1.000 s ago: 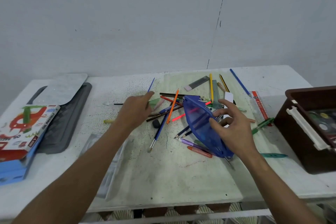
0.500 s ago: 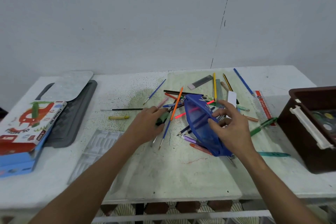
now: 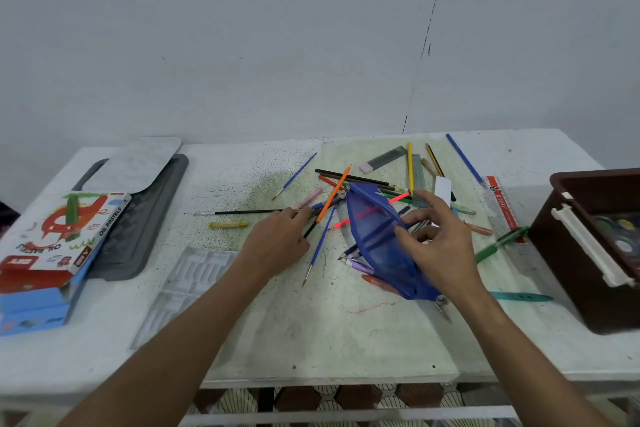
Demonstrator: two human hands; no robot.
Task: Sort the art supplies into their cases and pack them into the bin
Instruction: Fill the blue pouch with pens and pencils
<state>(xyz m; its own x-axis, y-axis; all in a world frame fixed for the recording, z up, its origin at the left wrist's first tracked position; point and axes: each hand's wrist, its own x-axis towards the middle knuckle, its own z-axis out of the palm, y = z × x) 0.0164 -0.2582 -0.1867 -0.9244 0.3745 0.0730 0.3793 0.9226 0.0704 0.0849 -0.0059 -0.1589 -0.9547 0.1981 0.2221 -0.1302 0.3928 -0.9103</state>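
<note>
A loose pile of pencils, brushes and pens (image 3: 367, 184) lies on the middle of the white table (image 3: 311, 340). My right hand (image 3: 438, 246) grips the right edge of a blue mesh pencil pouch (image 3: 372, 236) and holds its mouth open over the pile. My left hand (image 3: 277, 241) rests just left of the pouch, its fingertips pinched on a dark pencil (image 3: 311, 227) below an orange pencil (image 3: 334, 192). A brown bin (image 3: 568, 263) stands at the right edge, with a paint palette (image 3: 620, 236) inside.
An oil pastels box (image 3: 62, 229) sits on a blue case (image 3: 34, 305) at the left, beside a grey tray (image 3: 145, 218). A clear plastic insert (image 3: 187, 288) lies under my left forearm. A yellow crayon (image 3: 228, 224), green pen (image 3: 498, 244) and red ruler (image 3: 502, 204) lie loose.
My left hand came down and right from the far side of the pile to the pencils beside the pouch and closed on them. The right hand kept hold of the pouch.
</note>
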